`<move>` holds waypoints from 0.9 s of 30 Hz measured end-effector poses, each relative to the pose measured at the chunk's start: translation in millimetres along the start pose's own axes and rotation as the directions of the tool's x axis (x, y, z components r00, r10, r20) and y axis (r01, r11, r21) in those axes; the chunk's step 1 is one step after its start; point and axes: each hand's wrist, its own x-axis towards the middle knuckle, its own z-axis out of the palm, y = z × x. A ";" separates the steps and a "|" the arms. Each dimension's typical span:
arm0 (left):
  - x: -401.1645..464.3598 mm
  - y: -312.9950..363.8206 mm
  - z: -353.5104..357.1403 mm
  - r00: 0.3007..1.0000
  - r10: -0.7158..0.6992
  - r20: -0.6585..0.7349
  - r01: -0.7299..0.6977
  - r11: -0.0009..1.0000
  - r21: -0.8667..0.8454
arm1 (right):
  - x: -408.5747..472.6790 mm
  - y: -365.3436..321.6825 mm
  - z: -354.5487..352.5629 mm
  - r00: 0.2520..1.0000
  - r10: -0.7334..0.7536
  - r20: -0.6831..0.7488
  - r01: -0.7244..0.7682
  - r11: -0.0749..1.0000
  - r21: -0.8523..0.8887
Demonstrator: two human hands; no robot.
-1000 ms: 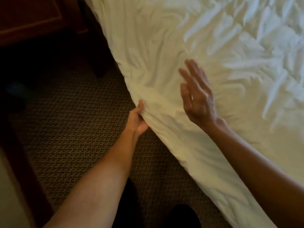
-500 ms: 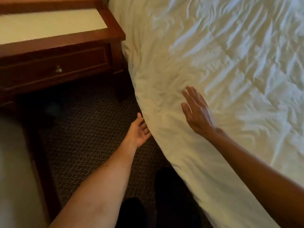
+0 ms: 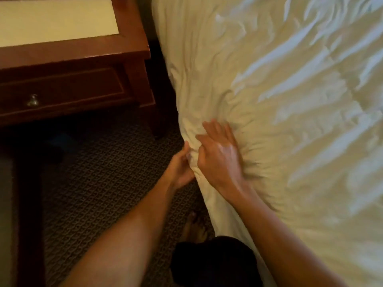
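Observation:
A wrinkled white sheet (image 3: 279, 100) covers the bed on the right and hangs over its left side. My left hand (image 3: 180, 168) grips a fold of the sheet at the bed's edge, thumb on top and fingers hidden beneath the cloth. My right hand (image 3: 219, 154) lies on the sheet just right of it, fingers straight and pressing the fabric, its thumb beside the same fold. Creases fan out from under the right palm.
A dark wooden nightstand (image 3: 83, 59) with a pale top and a drawer knob (image 3: 32, 100) stands at the upper left, close to the bed. Patterned dark carpet (image 3: 93, 172) fills the gap. My bare foot (image 3: 194, 228) and a dark-clothed knee (image 3: 213, 262) show near the bottom.
My right hand came down from hovering above the bed onto the sheet's edge. My left hand, which had let go and opened, took hold of the fold again. The view shifted toward the nightstand.

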 end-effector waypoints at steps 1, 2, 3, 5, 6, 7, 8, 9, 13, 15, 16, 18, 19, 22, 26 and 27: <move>7.6 13.7 13.4 0.999 0.033 -0.035 -0.034 0.999 -0.011 | 31.1 -0.1 -21.1 0.997 -0.022 -0.076 0.023 1.000 0.006; 14.7 25.7 23.0 0.991 0.083 -0.105 -0.082 0.997 0.011 | 61.3 2.2 -39.8 0.995 -0.041 -0.093 0.038 0.999 -0.033; 22.0 34.2 27.6 0.963 0.131 -0.235 -0.115 0.990 0.082 | 86.9 9.9 -49.6 0.998 -0.035 -0.049 0.030 0.994 -0.103; 30.3 39.6 24.7 0.812 0.254 -0.525 -0.038 0.921 0.387 | 120.4 27.6 -53.0 0.968 0.019 0.248 0.063 0.946 -0.317; 27.9 39.0 20.4 0.752 0.319 -0.576 0.047 0.847 0.530 | 123.5 30.8 -50.0 0.883 0.003 0.469 0.228 0.871 -0.435; 29.2 37.9 16.0 0.740 0.352 -0.574 0.109 0.779 0.617 | 122.6 32.1 -46.6 0.742 -0.029 0.669 0.458 0.751 -0.475; 31.8 39.9 17.9 0.761 0.347 -0.548 0.112 0.761 0.639 | 120.0 33.4 -44.5 0.568 -0.064 0.820 0.652 0.643 -0.402; 38.9 47.0 21.9 0.798 0.320 -0.510 0.073 0.790 0.609 | 119.1 34.3 -44.9 0.401 -0.117 0.908 0.753 0.606 -0.254; 51.5 100.0 60.6 0.917 0.200 -0.346 -0.155 0.976 0.153 | 150.6 48.5 -64.1 0.305 -0.425 0.852 0.736 0.673 0.073; 58.7 131.8 89.4 0.914 0.175 -0.367 -0.184 0.983 0.010 | 189.4 72.9 -61.5 0.508 -0.572 0.644 0.753 0.658 -0.009; 62.7 145.6 103.1 0.895 0.166 -0.415 -0.180 0.984 0.006 | 215.0 85.5 -59.5 0.617 -0.583 0.528 0.711 0.700 -0.059; 81.2 156.1 118.7 0.828 0.201 -0.523 -0.158 0.979 0.125 | 269.9 105.8 -60.2 0.762 -0.526 0.378 0.609 0.780 -0.143; 91.9 154.9 117.0 0.768 0.225 -0.600 -0.129 0.972 0.198 | 295.0 111.7 -59.1 0.800 -0.478 0.363 0.563 0.808 -0.176; 109.1 135.6 87.7 0.495 0.235 -0.837 0.121 0.935 0.334 | 316.4 120.1 -40.9 0.699 -0.566 0.437 0.678 0.719 -0.154; 143.9 142.4 77.7 0.525 0.172 -0.834 0.098 0.961 0.259 | 325.4 130.6 -26.5 0.243 -0.847 0.472 0.926 0.348 0.148; 155.7 157.7 85.9 0.599 0.121 -0.791 0.000 0.988 0.151 | 348.9 136.6 -25.3 0.294 -0.847 0.443 0.923 0.372 0.100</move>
